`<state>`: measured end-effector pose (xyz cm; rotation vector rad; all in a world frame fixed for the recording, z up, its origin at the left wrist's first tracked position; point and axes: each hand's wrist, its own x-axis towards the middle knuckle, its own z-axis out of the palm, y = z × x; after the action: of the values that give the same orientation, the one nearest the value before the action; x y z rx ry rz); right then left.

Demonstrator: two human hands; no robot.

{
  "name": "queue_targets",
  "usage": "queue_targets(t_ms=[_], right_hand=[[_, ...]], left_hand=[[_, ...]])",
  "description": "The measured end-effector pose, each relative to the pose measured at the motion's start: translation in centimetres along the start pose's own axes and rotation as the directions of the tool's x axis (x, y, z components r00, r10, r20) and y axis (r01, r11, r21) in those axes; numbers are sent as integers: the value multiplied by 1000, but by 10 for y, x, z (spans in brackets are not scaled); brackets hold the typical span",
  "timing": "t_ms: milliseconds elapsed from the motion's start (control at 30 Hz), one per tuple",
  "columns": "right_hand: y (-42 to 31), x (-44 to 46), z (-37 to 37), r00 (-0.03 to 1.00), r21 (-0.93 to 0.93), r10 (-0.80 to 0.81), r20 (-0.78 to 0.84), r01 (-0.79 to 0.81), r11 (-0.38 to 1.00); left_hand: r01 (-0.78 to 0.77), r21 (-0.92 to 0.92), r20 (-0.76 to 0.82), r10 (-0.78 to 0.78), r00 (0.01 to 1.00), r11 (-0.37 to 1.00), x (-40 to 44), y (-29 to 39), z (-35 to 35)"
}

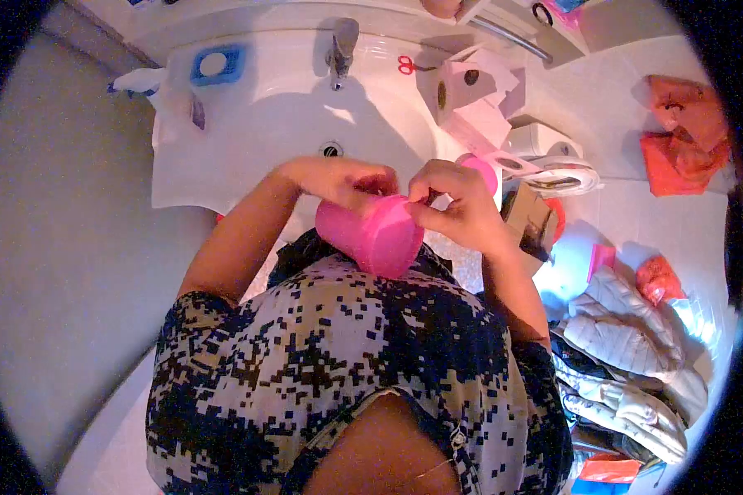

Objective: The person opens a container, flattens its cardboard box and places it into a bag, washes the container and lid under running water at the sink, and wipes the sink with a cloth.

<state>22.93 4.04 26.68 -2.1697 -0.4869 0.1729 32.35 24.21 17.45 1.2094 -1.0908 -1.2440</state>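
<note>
A pink plastic cup (359, 235) is tilted on its side close to my body, above the front edge of the washbasin. My left hand (343, 180) curls over its far side and grips it. My right hand (464, 205) has its thumb and forefinger pinched at the cup's rim; anything small between them is hidden. Just behind my right hand a round pink thing (480, 173), perhaps a lid, is partly covered by the fingers.
The white washbasin (272, 124) has a metal tap (339, 62) and a blue soap dish (217, 64). Red-handled scissors (405, 65), a toilet roll (470, 87) and a tape roll (565, 177) lie to the right. Clothes (627, 330) are piled lower right.
</note>
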Motion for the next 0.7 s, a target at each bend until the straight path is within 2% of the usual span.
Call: queue_targets(t_ms=[67, 167, 367, 467, 533, 700], right_hand=[[0, 1, -2, 1000, -55, 4, 5, -4, 998], [-2, -4, -3, 1000, -113, 30, 1, -30, 993], [-8, -8, -5, 999, -152, 37, 27, -32, 988], [-4, -9, -4, 999, -147, 14, 40, -7, 989], [-2, -9, -4, 998, -168, -35, 48, 43, 985], [-1, -8, -5, 997, -131, -20, 70, 29, 991]], left_hand=[[-160, -127, 32, 165, 986, 979, 5, 0, 11], [-72, -30, 37, 73, 997, 997, 5, 9, 13], [34, -126, 140, -17, 990, 991, 7, 14, 14], [-9, -113, 125, 23, 992, 994, 9, 9, 15], [16, -92, 128, -4, 992, 996, 9, 10, 14], [-5, -134, 93, 18, 996, 991, 9, -1, 16]])
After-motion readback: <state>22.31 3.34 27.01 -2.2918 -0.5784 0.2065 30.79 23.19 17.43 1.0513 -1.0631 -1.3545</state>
